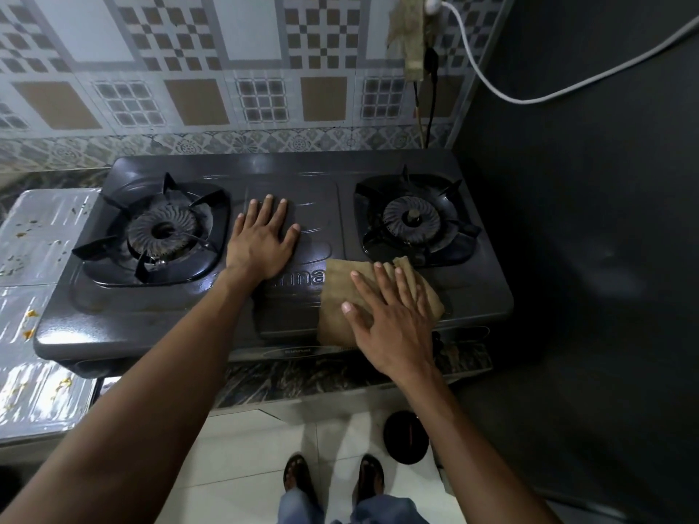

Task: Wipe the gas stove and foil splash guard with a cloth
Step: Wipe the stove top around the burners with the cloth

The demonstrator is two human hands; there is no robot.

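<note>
Now the right hand point(393, 327) presses flat, fingers spread wide, on a folded tan cloth point(340, 296) lying at the front of the dark two-burner gas stove point(159, 319), just below the right burner point(412, 221). Meanwhile the left hand point(261, 240) rests open-palmed on the stove's centre panel, gripping nothing. Spattered foil splash guard point(38, 236) lies left of the stove.

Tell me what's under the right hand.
The folded tan cloth lies flat under the right hand on the gas stove. The stove surface beneath the cloth is covered.
</note>
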